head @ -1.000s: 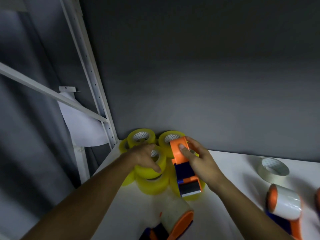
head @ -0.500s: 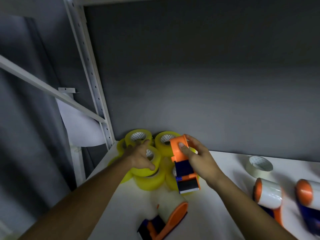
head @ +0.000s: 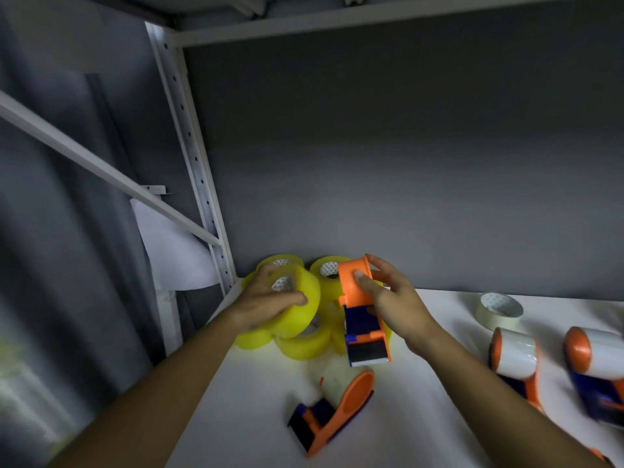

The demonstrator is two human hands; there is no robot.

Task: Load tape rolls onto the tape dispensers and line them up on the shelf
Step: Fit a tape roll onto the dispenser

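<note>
My left hand (head: 266,297) grips a yellow tape roll (head: 299,310), tilted and lifted off the pile of several yellow rolls (head: 305,344) in the shelf's back left corner. Beside it my right hand (head: 388,298) holds an orange and blue tape dispenser (head: 359,307) with no roll on it, its orange hub up and its cutter end pointing toward me. The roll and the dispenser are close together, side by side.
On the white shelf (head: 422,383) a loaded dispenser (head: 332,410) lies on its side in front. Two more loaded dispensers (head: 513,359) (head: 597,369) stand at the right, and a loose white roll (head: 499,309) lies behind them. A metal shelf post (head: 192,157) rises at left.
My left hand has lifted the yellow roll off the pile and tilted it toward the dispenser. My right hand keeps the dispenser in about the same place.
</note>
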